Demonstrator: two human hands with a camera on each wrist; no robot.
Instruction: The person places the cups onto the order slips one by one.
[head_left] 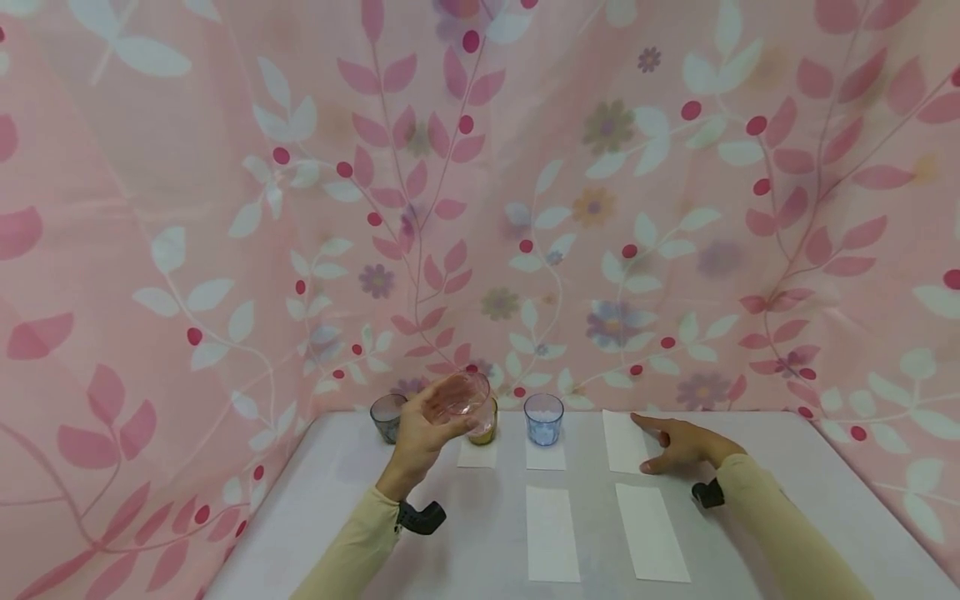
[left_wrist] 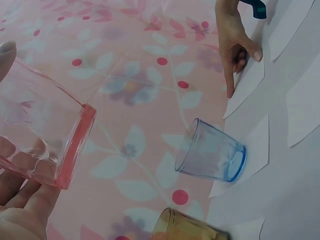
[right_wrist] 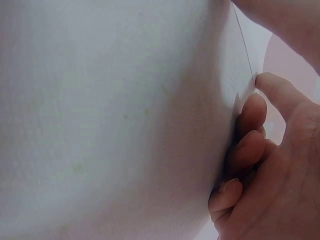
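Raised over the back of the table, my left hand (head_left: 420, 435) grips a clear pink glass (head_left: 474, 398). The left wrist view shows this glass tipped on its side, its thick base (left_wrist: 76, 150) pointing right and fingers curled beneath it. At the back right, my right hand (head_left: 686, 443) touches a white paper sheet (head_left: 622, 443) along its right edge. Its index finger reaches the far corner and its thumb the near one; the other fingers are curled in. A yellow-amber glass (head_left: 487, 435), partly hidden by the pink one, stands on another sheet.
A blue glass (head_left: 543, 421) stands on a paper sheet (head_left: 546, 459) at back centre. Behind my left hand is a dark grey glass (head_left: 386, 418). Two more sheets, one left (head_left: 552, 535) and one right (head_left: 652, 533), lie nearer me. A flowered pink curtain (head_left: 480, 208) hangs behind the table.
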